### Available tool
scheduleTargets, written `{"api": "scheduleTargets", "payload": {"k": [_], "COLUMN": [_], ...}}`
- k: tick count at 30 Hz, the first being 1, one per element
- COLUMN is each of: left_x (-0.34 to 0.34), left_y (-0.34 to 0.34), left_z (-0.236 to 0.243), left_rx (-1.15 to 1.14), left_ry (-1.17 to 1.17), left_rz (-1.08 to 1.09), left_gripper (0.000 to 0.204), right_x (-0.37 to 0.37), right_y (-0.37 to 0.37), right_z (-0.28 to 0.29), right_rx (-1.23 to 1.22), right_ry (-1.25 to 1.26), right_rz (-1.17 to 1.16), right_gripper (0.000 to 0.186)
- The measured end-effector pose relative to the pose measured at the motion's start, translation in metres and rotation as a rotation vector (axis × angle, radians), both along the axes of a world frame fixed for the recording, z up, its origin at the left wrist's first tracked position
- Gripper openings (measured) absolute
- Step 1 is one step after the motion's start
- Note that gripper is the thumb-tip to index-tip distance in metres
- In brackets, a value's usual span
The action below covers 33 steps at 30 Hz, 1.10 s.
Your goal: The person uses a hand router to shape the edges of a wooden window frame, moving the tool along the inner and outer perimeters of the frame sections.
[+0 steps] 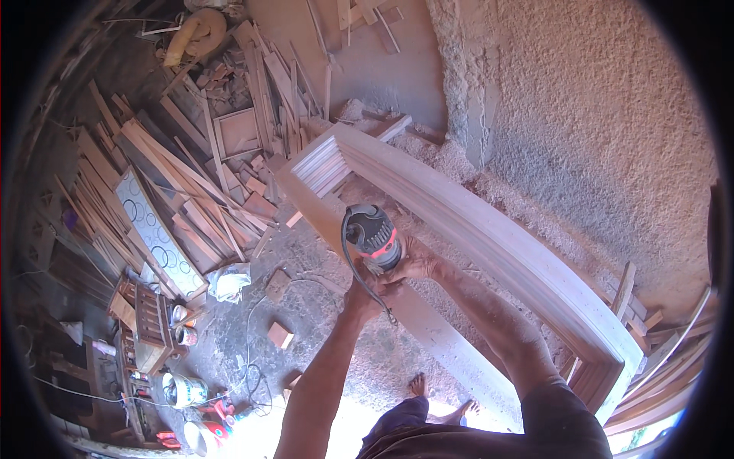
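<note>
A black power tool with a red band stands on the near rail of a pale wooden frame, at the middle of the view. My left hand is closed at the tool's lower left side, with its power cord hanging over it. My right hand grips the lower right side of the tool. The tool's base is mostly hidden by my hands. The frame's far rail has stepped moulded edges.
Loose boards and offcuts heap at the left. A white bucket, a wooden crate, a white bag and cords lie on the floor at lower left. A rough wall rises at the right. My bare feet show below.
</note>
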<state>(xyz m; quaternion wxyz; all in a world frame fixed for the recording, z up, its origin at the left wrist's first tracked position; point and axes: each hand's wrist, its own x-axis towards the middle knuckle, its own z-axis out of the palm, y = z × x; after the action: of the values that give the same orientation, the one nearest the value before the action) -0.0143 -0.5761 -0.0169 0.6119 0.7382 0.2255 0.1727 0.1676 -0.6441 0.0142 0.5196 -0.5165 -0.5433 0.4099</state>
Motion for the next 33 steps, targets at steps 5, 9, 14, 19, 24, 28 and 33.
{"api": "scheduleTargets", "payload": {"k": [5,9,14,19,24,28,33], "left_x": [0.000,-0.002,-0.003,0.000,-0.006,-0.008,-0.015], "left_y": [-0.038,-0.054,-0.090,-0.144,-0.165,-0.215,-0.265], "left_z": [-0.020,-0.038,-0.039,-0.020,-0.063,-0.041,0.001], "left_rx": [-0.222,-0.691,-0.604,-0.575,-0.660,-0.452,-0.114], "left_ry": [-0.112,-0.170,-0.104,-0.108,-0.132,-0.154,-0.042], "left_rz": [0.038,0.071,0.052,0.150,0.091,0.122,0.197], "left_gripper": [0.079,0.064,0.050,0.057,0.057,0.050,0.071], "right_x": [0.000,-0.003,-0.002,0.003,-0.010,-0.008,-0.015], "right_y": [-0.041,-0.071,-0.103,-0.145,-0.188,-0.222,-0.261], "right_z": [-0.008,-0.004,-0.015,-0.018,-0.004,-0.007,0.011], "right_rx": [0.022,0.019,0.054,-0.051,-0.050,-0.073,-0.165], "right_ry": [0.053,0.087,0.044,0.071,0.098,0.064,0.064], "right_rz": [-0.014,0.006,-0.009,0.037,-0.019,-0.033,0.005], "right_gripper": [0.095,0.094,0.093,0.101,0.090,0.082,0.096]}}
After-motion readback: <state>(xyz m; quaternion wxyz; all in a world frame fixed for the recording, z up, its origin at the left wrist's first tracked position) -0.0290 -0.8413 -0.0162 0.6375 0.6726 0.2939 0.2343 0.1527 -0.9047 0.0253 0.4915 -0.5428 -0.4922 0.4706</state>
